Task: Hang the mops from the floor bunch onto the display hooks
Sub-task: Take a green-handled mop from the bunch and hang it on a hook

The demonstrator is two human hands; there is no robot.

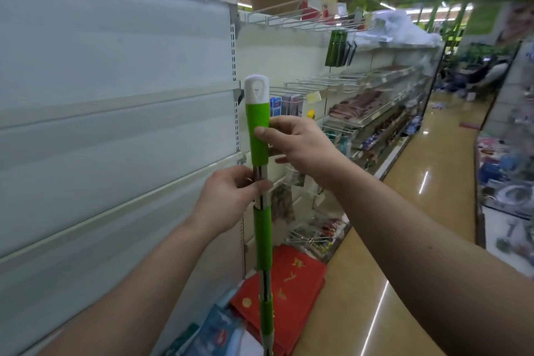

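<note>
Green mop handle [259, 136], white cap [256, 89]

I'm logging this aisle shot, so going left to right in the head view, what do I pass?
White shelf panels, left hand, green mop handle, right hand, stocked wire shelves, shiny aisle floor.

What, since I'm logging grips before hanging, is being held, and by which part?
A mop handle: the right hand grips its upper green sleeve, the left hand holds the bare metal section just below.

floor [375, 254] — glossy tan aisle | red bags [289, 283] lying at shelving [115, 95] foot | blue packets [213, 329] beside them
</note>
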